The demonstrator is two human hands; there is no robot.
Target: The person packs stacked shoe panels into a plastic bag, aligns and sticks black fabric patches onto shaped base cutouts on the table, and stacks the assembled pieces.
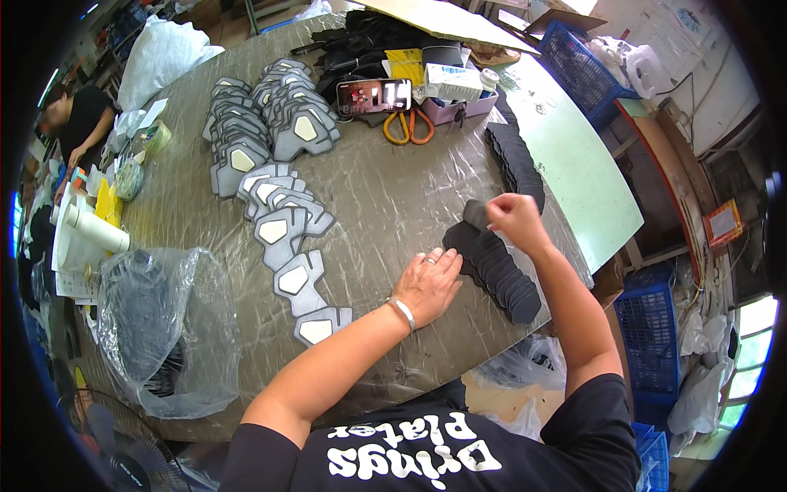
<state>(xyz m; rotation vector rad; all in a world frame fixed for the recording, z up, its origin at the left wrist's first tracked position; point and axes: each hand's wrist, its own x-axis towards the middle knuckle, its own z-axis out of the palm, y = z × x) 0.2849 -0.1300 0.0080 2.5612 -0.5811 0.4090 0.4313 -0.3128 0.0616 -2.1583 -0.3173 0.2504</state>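
I see my left hand (428, 283) lying flat and open on the table (393, 205), palm down, fingers pressing on the near edge of a fanned row of black flat pieces (496, 271) that lies at about 4 o'clock from the table middle. My right hand (515, 217) is lifted just above this row, at 1 o'clock from the left hand, and its fingertips are pinched closed on 1 black piece (476, 213), which stands tilted up from the far end of the row. So I judge the step in hand is peeling or picking 1 piece off the row while the other hand keeps the rest from sliding. A second row of black pieces (515, 160) runs further away at 1 o'clock, near the pale green board (574, 172). At 10 o'clock from the left hand a long chain of grey pieces with pale centres (283, 230) goes toward the far side, well apart from both hands. Orange-handled scissors (407, 127) and a phone (374, 95) lie at 12 o'clock. The next move, as I judge it, calls for a clean lift of only 1 piece, with steady pressure from the flat hand so the neighbours do not come up with it.
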